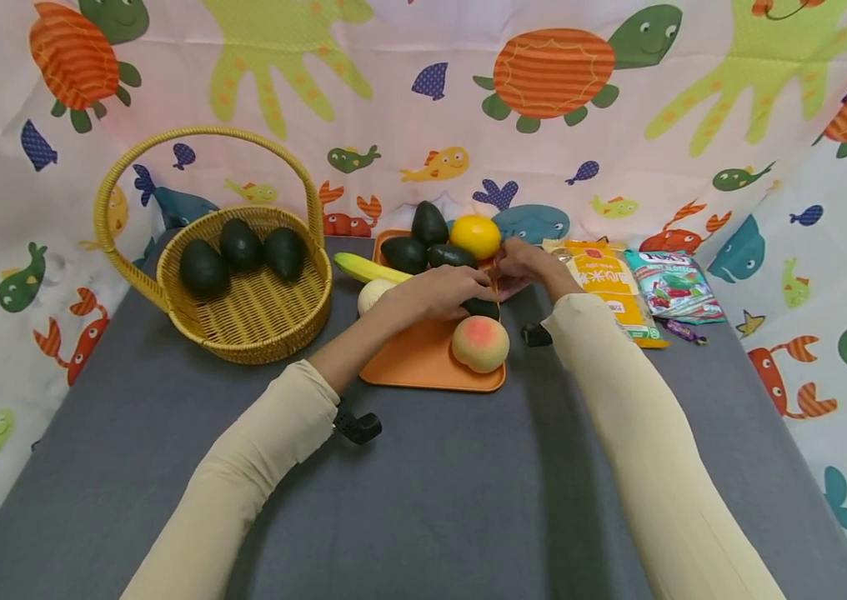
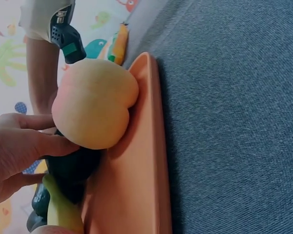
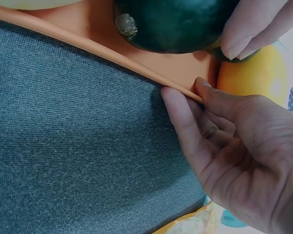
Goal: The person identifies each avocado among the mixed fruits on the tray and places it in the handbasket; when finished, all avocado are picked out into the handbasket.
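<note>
My left hand (image 1: pixel 448 292) reaches over an orange tray (image 1: pixel 423 367) and grips a dark green avocado (image 1: pixel 482 310), fingers and thumb on its sides in the left wrist view. At the tray's right edge, my right hand (image 3: pixel 254 141) pinches the rim (image 3: pixel 151 73) between thumb and fingers. A peach (image 1: pixel 480 343) sits in the tray's near right corner, close to the held avocado. Behind the hands are several more avocados (image 1: pixel 404 254) and a round yellow fruit (image 1: pixel 476 237). A banana (image 1: pixel 367 268) and a pale round fruit (image 1: pixel 374 295), partly hidden by my left arm, lie at the left side.
A yellow wicker basket (image 1: pixel 243 342) with a tall handle stands at the left, holding three avocados (image 1: pixel 204 268). To the right lie a yellow snack packet (image 1: pixel 607 287), a teal candy bag (image 1: pixel 674 286) and a small purple wrapped candy (image 1: pixel 682 332). A printed cloth hangs behind the grey table.
</note>
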A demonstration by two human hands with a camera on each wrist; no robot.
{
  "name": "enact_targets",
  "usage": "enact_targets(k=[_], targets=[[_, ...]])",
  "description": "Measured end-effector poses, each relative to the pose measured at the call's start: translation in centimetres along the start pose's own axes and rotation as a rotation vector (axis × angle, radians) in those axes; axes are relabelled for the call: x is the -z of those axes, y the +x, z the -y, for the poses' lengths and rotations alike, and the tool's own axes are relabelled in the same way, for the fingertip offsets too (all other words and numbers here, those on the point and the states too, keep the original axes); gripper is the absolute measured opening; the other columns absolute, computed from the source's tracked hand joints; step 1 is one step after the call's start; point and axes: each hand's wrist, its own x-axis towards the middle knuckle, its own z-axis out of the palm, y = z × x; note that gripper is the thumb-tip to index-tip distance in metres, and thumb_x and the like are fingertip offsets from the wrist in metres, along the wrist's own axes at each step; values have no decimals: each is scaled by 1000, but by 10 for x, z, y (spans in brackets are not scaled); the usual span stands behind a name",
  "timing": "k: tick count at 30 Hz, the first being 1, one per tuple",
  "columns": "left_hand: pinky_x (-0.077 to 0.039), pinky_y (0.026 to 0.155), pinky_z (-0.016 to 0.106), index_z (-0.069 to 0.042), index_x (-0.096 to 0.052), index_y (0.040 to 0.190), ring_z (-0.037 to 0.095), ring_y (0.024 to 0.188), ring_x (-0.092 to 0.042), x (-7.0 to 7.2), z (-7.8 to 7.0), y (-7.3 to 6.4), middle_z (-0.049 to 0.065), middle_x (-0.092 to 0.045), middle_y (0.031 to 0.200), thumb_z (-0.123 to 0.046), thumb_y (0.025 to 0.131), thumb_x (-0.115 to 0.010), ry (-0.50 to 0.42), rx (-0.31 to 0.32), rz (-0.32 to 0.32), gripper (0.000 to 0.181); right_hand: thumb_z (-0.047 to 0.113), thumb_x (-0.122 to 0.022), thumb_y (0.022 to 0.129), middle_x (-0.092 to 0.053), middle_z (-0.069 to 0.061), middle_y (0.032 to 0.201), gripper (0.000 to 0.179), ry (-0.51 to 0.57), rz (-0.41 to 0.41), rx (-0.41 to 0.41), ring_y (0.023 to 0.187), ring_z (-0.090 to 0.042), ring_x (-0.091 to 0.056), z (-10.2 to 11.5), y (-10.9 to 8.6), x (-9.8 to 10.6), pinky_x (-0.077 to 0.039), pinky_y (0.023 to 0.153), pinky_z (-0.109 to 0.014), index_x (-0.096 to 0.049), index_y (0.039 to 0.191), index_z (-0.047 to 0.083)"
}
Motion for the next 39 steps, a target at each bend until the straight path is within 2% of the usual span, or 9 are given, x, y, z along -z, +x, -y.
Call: enact_targets(k=[10, 17, 19, 22, 24, 27, 30, 35, 39], targets=[[-46, 119, 42, -20, -62, 148, 26, 137, -57, -4, 3, -2, 6, -59, 152, -13, 98, -73, -55, 12, -25, 51, 12, -62, 105, -68, -10, 86, 22, 35, -7, -22, 66, -18, -76, 0, 2, -4, -65, 78, -34, -53, 119, -3], [-46, 118, 42, -15, -61, 145, 23, 128, -58, -3, 3, -10, 6, -62, 142, -23, 98, -73, -164, 54, -167, 49, 9, -55, 106, -61, -9, 90, 9, -53, -41, 44, 71, -18, -71, -6, 6, -6, -65, 79, -37, -56, 104, 0], [-45, 118, 42, -16, -58, 149, 23, 129, -57, -2, 3, -13, 8, -60, 144, -27, 100, -72, -179, 69, -216, 52, 11, -54, 107, -60, -13, 103, 14, -67, -46, 67, 82, -23, -72, -6, 5, -7, -65, 84, -40, -56, 112, -2], [-48, 114, 40, -18, -52, 154, 25, 124, -57, 2, 2, -16, 11, -59, 142, -28, 101, -70, -188, 56, -276, 56, 11, -56, 108, -52, -19, 128, 34, -8, -31, 72, 100, -29, -66, -6, 1, -8, -63, 93, -44, -48, 137, -5], [-50, 106, 38, -20, -49, 157, 25, 118, -57, 6, 2, -17, 13, -58, 139, -27, 102, -69, -175, 37, -310, 59, 10, -60, 105, -50, -20, 133, 45, 20, -20, 75, 103, -31, -64, -6, -2, -8, -62, 95, -45, -42, 145, -3], [-49, 96, 37, -21, -49, 158, 27, 110, -53, 11, 2, -19, 16, -56, 132, -23, 102, -68, -163, 14, -349, 59, 9, -60, 105, -60, -17, 117, 39, 53, -4, 59, 93, -28, -71, -4, -3, -6, -62, 94, -45, -47, 140, -3], [-48, 95, 38, -21, -52, 156, 29, 110, -51, 16, 2, -24, 18, -53, 132, -22, 102, -68, -180, 22, -367, 56, 7, -58, 106, -69, -16, 97, 29, 83, 12, 21, 77, -25, -77, 2, -5, -4, -64, 89, -44, -53, 132, -5], [-51, 99, 41, -23, -54, 154, 30, 116, -51, 25, -1, -39, 19, -50, 135, -26, 101, -71, -218, 81, -370, 56, 7, -62, 104, -71, -14, 88, 29, 103, 18, -27, 71, -23, -77, 3, 0, -3, -64, 84, -41, -53, 127, -6], [-54, 103, 45, -23, -53, 152, 32, 120, -51, 31, -3, -53, 18, -47, 135, -31, 97, -76, -230, 132, -405, 60, 13, -66, 103, -71, -11, 80, 22, 82, -2, -29, 66, -20, -76, 1, 3, -3, -65, 78, -37, -57, 111, -4]])
